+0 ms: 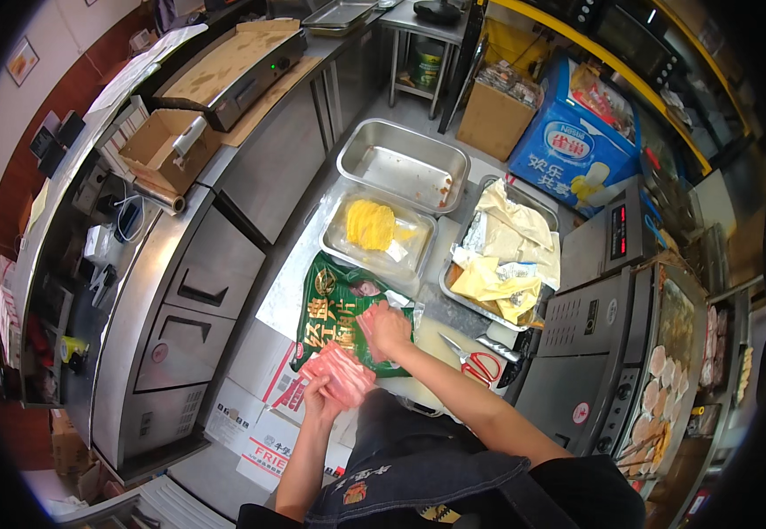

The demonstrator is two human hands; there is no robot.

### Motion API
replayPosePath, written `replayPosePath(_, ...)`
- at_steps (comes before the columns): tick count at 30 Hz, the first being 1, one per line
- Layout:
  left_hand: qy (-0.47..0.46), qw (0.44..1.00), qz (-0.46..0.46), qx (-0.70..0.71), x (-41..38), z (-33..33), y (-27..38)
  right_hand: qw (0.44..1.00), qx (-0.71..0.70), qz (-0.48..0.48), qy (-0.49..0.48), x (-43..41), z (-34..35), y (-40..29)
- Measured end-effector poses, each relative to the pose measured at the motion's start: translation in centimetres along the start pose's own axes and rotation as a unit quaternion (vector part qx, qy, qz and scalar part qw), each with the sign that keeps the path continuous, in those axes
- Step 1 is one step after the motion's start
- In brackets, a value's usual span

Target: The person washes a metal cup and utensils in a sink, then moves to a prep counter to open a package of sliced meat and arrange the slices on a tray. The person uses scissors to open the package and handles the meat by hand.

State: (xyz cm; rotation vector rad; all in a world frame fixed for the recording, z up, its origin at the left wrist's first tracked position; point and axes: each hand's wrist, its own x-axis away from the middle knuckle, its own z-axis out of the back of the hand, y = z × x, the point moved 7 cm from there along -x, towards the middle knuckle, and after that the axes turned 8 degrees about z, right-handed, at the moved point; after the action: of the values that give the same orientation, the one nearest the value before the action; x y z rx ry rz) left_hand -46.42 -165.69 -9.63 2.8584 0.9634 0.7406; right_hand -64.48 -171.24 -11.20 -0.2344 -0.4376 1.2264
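A stack of raw bacon slices (342,374) rests in my left hand (322,398), low over the front of a green plastic food bag (322,297). My right hand (391,334) grips more bacon slices (370,327) above the bag's right side. The bag lies flat and bears printed writing. Right of my right hand, red-handled scissors (479,365) lie on a pale cutting board (432,330). A knife with a dark handle (499,347) sits just beyond them. Behind the bag stands a steel tray (426,248) holding yellow slices (370,225) in clear plastic.
An open steel pan (396,168) with brown scraps stands at the back. To its right, another tray (449,284) holds crumpled yellow and cream wrappers (505,244). A griddle (670,317) with round patties (654,397) is at far right. Steel cabinets (201,284) line the left.
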Motion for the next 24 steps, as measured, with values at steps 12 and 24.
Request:
replayPosePath(12, 0.013, 0.989, 0.101, -0.107, -3.3, -4.4, -3.5, 0.753, -0.637, 0.097, -0.132, 8.9, 10.6, 0.6)
replayPosePath(24, -0.150, 0.916, 0.340, -0.149, -7.7, -16.1, -31.1, 0.939, -0.132, 0.030, 0.317, 29.0, 25.5, 17.3)
